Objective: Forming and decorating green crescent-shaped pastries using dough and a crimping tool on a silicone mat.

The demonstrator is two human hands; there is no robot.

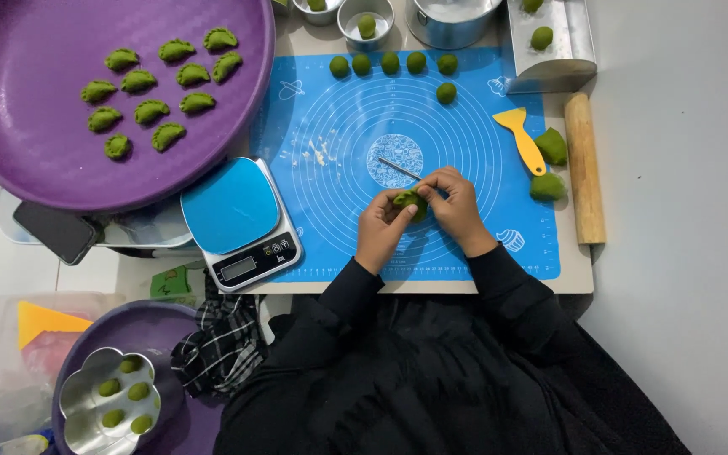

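Black sleeves lead up to both hands at frame centre: left hand [381,226] and right hand [457,205] pinch a green dumpling [410,201] above the blue mat [330,126]; the edge-crimping step seems underway, needing small even pinches.

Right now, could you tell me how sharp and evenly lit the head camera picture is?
Head view: sharp and evenly lit throughout; a soft sheen on the purple tray; both hands, left hand and right hand, crisp on the green dough piece, casting only faint shadows.
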